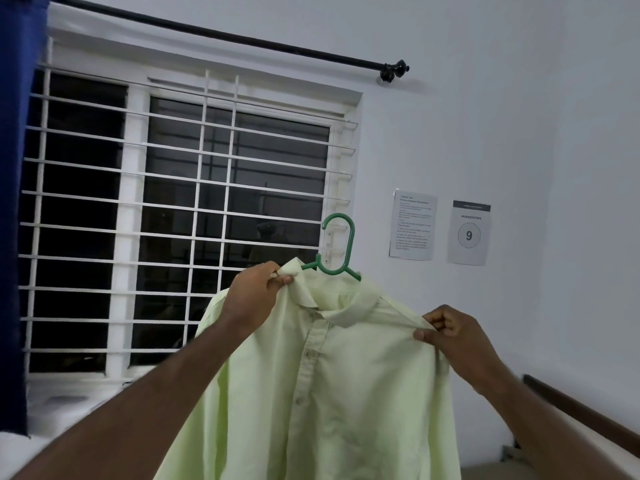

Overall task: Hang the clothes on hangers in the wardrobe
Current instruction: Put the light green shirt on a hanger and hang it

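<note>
A shirt (346,375) on a hanger (341,247) is held before a window (173,202), left grip (256,289) at the collar, right grip (450,332) at the opposite shoulder. A curtain (14,202) hangs left of the window, a rod (225,36) above, two notices (414,225) to its right.

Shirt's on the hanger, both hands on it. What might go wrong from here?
Both hands pinch only fabric: the left hand at the collar, the right hand at the shoulder. Nothing grips the green hanger, so it may tilt or slip out of the shirt. Its hook hangs on nothing, so a loosened pinch could drop both.
</note>
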Demonstrator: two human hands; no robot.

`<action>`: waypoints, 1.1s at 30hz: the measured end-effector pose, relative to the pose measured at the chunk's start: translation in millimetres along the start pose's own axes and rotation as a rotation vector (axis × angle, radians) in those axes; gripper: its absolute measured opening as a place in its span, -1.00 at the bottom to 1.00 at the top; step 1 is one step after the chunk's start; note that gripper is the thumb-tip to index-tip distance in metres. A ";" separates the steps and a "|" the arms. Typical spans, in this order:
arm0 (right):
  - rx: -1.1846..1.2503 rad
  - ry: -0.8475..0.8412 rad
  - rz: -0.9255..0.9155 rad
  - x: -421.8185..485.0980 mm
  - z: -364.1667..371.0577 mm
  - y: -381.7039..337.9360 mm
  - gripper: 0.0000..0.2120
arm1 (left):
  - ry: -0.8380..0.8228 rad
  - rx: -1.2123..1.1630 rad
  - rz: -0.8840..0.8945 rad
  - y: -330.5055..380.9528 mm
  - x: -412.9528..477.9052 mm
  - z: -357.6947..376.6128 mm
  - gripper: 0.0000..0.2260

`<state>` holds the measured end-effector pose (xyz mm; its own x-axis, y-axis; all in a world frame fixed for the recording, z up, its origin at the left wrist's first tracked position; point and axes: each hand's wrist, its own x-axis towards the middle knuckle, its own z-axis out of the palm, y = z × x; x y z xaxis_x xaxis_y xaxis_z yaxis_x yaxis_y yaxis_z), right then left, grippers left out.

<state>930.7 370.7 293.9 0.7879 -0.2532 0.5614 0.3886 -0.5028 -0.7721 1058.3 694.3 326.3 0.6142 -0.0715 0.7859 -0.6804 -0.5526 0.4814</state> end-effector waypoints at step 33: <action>-0.018 -0.083 0.110 -4.5 -0.9 13.9 -0.76 | -0.036 -0.038 -0.057 -5.1 -5.6 -12.2 -0.79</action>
<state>932.1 364.1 280.9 0.8625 -0.2383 0.4464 0.2898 -0.4906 -0.8218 1053.4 707.7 324.2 0.6663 -0.0712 0.7423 -0.6580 -0.5244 0.5404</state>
